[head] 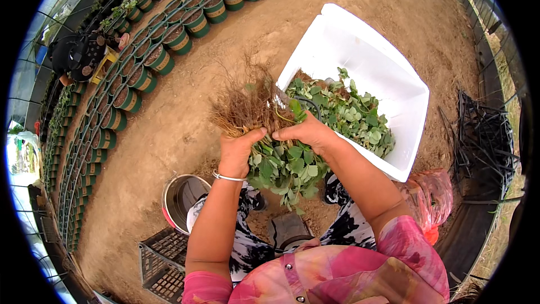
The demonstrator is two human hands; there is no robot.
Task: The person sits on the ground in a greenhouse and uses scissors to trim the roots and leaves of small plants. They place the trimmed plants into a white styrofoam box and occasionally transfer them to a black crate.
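A thick bunch of bare-root seedlings [287, 164], with toothed leaves like a strawberry's, is held over my lap. Its brown roots [244, 101] fan upward and away from me, while the leaves hang toward me. My left hand [238, 147] grips the bunch at the left, thumb across the stems just below the roots. From the right, my right hand [312, 133] clasps the same bunch, its thumb tip close to the left one. A black loop handle [311, 105] and a grey metal part, perhaps of scissors, show beside my right hand; whether I hold them is unclear.
A white foam box [371, 71] with more seedlings [350, 114] stands ahead to the right. At left are a metal bucket [185, 196], a plastic crate [162, 257] and rows of green pots [160, 61] with hoses. A person [78, 55] is beyond them. Black strips [485, 135] lie right.
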